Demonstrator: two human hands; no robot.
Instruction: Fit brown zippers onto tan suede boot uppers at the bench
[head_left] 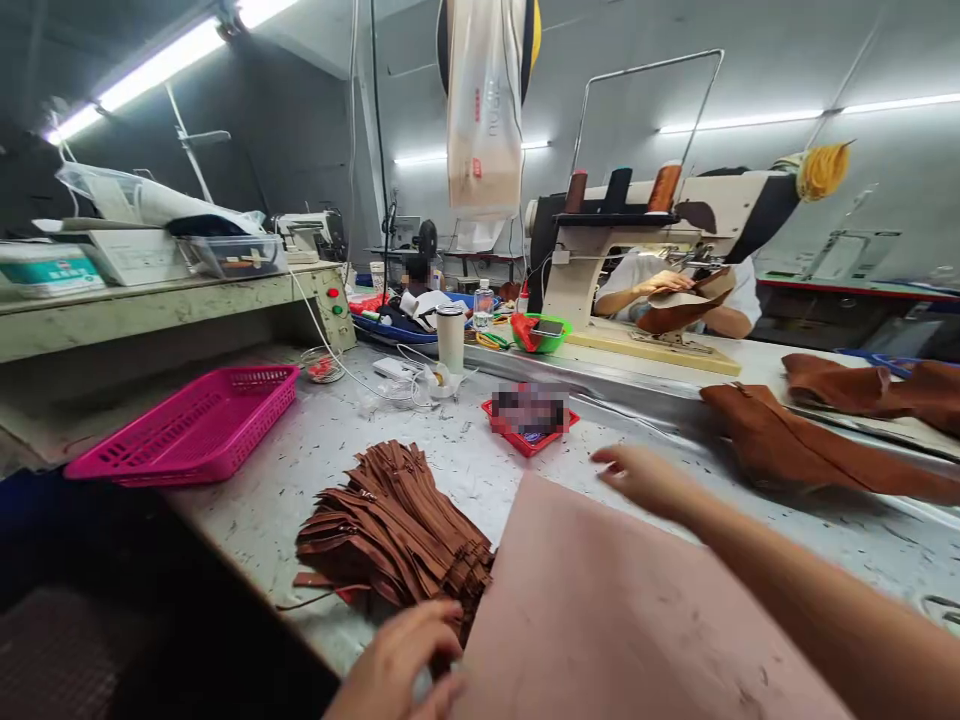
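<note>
Dusty-pink, flat, straight-edged sheet (pixel 600 610): lies on the grey, speckled worktop (pixel 247 530), in the near part of the view, 1 corner directed away from the wearer; material cannot be told; dark marks noted on the surface.
Brown bundle of long fabric zipper strips (pixel 397 530): lies at the left of the sheet, strips fanned at the far end and gathered close at the near end, by the sheet's left edge.
Left hand (pixel 405 660): at the near end of the bundle, beside the sheet; fingers loosely curled, thumb apart from the fingertips; 1 small pale patch visible between them, nature cannot be told; contact with bundle or sheet cannot be confirmed.
Right hand (pixel 637 478): near the sheet's far edge, fingers extended and slightly spread, grip empty.
Magenta perforated plastic basket (pixel 187 425): at the worktop's left edge, well apart from both hands.
Red plastic tray (pixel 529 445): beyond the sheet's far corner; contents blurred.
White lidded cup (pixel 451 345): upright, beyond the tray and to its left.
Green plastic bowl (pixel 559 340): beyond the tray; holds a phone and a red item.
Cream sewing machine (pixel 566 280): 3 thread cones (pixel 619 190) on top; 1 other person's hand (pixel 664 284) on a brown piece there.
Rust-brown soft pieces (pixel 795 435): at right, beyond the right forearm.
</note>
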